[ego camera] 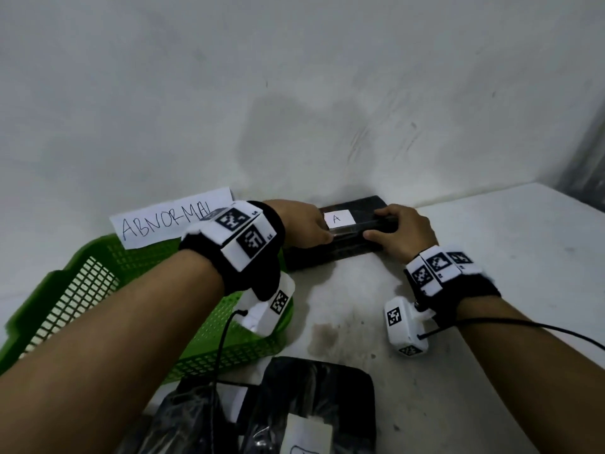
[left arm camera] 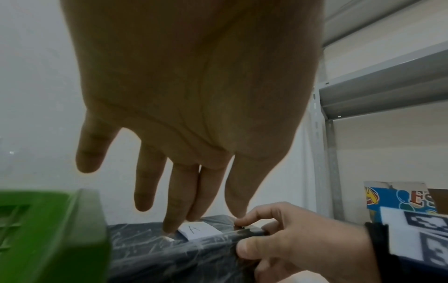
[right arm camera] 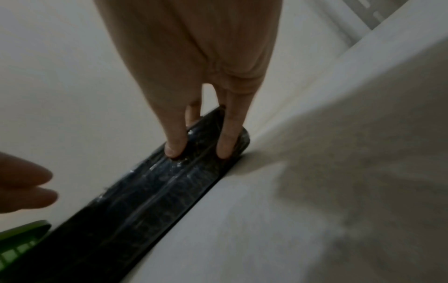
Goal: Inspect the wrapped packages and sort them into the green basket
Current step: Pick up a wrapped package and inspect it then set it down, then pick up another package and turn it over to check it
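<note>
Two black film-wrapped packages lie stacked against the wall. The top package carries a white label marked "A". My left hand rests straight fingers on its left end, beside the label. My right hand grips the right end, fingers curled over the top and thumb on the front edge. The lower package lies flat on the table. The green mesh basket stands to the left, under my left forearm.
A paper sign reading "ABNORMAL" leans on the wall behind the basket. More black wrapped packages lie at the table's near edge. The white table extends right. A grey metal shelf and a colourful box stand further right.
</note>
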A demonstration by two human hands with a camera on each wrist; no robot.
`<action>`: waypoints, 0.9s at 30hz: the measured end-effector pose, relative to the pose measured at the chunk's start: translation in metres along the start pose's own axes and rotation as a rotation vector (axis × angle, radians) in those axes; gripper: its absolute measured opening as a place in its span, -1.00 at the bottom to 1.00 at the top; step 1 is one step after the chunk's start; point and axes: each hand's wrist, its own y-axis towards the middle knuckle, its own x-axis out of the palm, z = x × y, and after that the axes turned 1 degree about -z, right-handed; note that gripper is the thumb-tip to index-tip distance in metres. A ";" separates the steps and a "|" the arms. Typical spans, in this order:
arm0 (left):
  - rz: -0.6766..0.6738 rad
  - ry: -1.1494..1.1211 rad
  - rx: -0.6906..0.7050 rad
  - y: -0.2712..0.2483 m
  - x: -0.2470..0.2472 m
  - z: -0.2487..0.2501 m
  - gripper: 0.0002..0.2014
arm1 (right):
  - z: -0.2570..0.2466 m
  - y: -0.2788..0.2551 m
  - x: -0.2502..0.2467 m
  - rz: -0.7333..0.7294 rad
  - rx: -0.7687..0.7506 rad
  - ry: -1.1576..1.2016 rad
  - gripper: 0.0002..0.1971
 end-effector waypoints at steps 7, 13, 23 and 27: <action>0.209 -0.160 0.017 -0.023 -0.010 -0.011 -0.55 | -0.006 -0.002 -0.006 -0.043 -0.029 -0.198 -0.43; 0.365 -0.337 0.097 -0.075 -0.010 -0.029 -0.66 | -0.074 -0.027 -0.033 -0.188 -0.197 -0.382 -0.43; 0.376 -0.385 0.141 -0.152 0.041 -0.031 -0.67 | -0.104 -0.142 -0.006 -1.107 -0.047 -0.850 -0.38; 0.353 -0.386 0.174 -0.176 0.059 -0.030 -0.64 | -0.094 -0.160 -0.019 -0.998 -0.020 -0.710 -0.48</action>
